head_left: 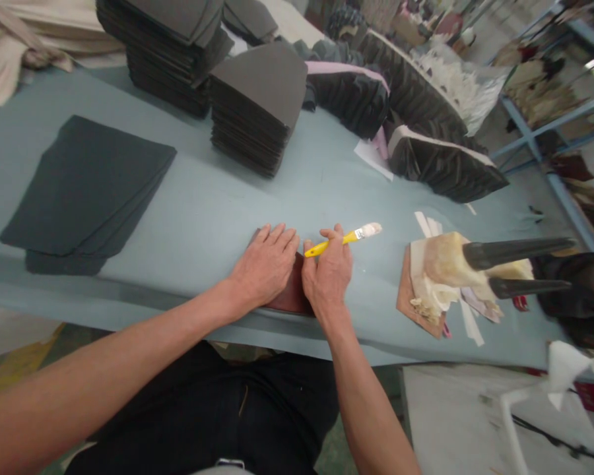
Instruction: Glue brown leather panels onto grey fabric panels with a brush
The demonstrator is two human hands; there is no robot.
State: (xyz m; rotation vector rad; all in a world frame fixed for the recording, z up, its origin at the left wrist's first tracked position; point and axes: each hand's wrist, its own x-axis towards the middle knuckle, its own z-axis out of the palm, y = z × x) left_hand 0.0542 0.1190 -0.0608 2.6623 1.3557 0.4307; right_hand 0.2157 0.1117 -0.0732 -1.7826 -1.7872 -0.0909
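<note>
A dark reddish-brown piece (293, 293) lies near the front edge of the blue-green table, partly covered by both hands. My left hand (267, 267) rests flat on it, fingers stretched out side by side. Just to its right, my right hand (328, 270) is closed around a yellow-handled brush (350, 237) and touches the piece's right side. The brush's pale, whitish bristles point to the right, away from the piece. The piece's outline under the hands is hidden.
Dark sheets (89, 191) lie fanned at the left. Tall stacks of dark pieces (257, 105) stand at the back, beside bundled dark pieces (440, 161). At the right, glue-crusted containers (445, 260) with black handles sit on a brown board (406, 290) among scraps.
</note>
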